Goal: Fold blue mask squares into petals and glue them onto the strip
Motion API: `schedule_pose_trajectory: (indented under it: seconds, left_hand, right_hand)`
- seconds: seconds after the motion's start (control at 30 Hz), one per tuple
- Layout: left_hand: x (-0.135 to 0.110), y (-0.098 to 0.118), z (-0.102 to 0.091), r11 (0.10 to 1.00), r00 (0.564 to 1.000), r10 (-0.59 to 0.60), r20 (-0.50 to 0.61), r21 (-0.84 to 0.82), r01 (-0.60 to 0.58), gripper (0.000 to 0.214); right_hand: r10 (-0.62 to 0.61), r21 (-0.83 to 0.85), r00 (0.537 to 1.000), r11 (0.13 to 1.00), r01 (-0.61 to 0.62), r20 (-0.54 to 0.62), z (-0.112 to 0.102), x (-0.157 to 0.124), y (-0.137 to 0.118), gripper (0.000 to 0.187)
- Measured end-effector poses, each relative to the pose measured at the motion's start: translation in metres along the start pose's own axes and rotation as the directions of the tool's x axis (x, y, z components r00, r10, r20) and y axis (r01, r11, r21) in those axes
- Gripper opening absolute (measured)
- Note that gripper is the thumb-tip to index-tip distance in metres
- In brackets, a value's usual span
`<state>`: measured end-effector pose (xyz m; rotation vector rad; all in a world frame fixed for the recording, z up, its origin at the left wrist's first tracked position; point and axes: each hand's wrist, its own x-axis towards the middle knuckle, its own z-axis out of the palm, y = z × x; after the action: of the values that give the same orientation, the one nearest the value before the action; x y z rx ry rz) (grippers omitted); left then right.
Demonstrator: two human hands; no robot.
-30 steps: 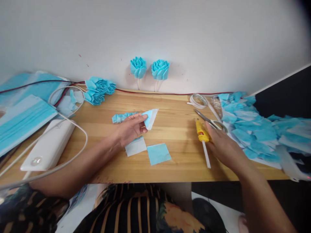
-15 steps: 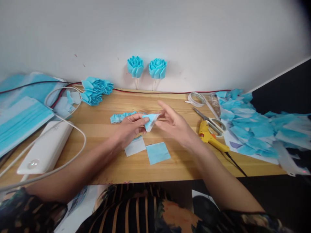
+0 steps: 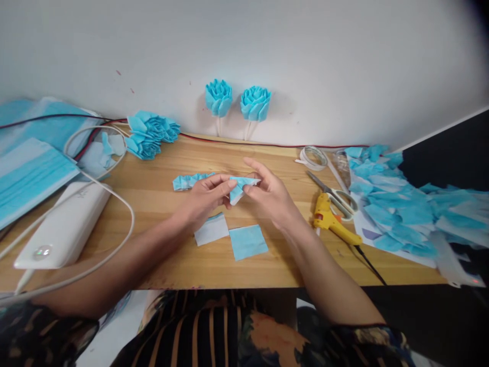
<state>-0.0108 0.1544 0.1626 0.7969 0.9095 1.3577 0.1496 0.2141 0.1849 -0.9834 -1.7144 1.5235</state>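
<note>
Between my two hands, above the table, is a small blue-and-white fabric square [image 3: 239, 188] folded into a triangle. My left hand [image 3: 212, 196] pinches its left side between thumb and fingers. On its right side, my right hand [image 3: 267, 196] grips it with the thumb on the near face and the index finger stretched out behind. A white square [image 3: 212, 230] and a light blue square [image 3: 248, 242] lie flat on the wood just below the hands. Partly hidden behind my left hand is a row of folded blue pieces [image 3: 187, 181].
Two blue fabric flowers [image 3: 255, 104] on sticks lean at the wall; more flowers [image 3: 148, 135] lie left. A white power bank [image 3: 64, 224], its cable and blue masks [image 3: 34, 178] fill the left. Right are tape [image 3: 313, 158], scissors [image 3: 336, 196], a yellow glue gun [image 3: 336, 224] and blue petals [image 3: 397, 204].
My right thumb has come down onto the folded square, which now shows a wider triangle with a level top edge. The camera view has shifted slightly.
</note>
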Motion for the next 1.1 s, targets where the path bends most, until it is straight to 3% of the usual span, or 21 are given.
schedule_pose_trajectory:
  seconds: [0.33,0.7,1.1]
  left_hand:
    - [0.002,-0.001,-0.004,0.996,0.998,-0.058,-0.018,0.064,0.059,0.024]
    - [0.004,-0.007,-0.01,0.992,0.999,0.005,-0.045,0.128,0.001,0.024]
    - [-0.001,0.005,-0.001,0.995,0.996,-0.019,-0.082,0.093,0.026,0.025]
  right_hand:
    - [-0.003,0.006,1.0,1.0,0.003,0.016,-0.003,-0.001,0.004,0.065]
    - [0.009,0.022,0.993,1.0,-0.012,0.119,-0.002,-0.004,0.004,0.069]
    - [0.018,0.038,0.999,0.999,-0.02,0.034,0.0,-0.004,0.004,0.067]
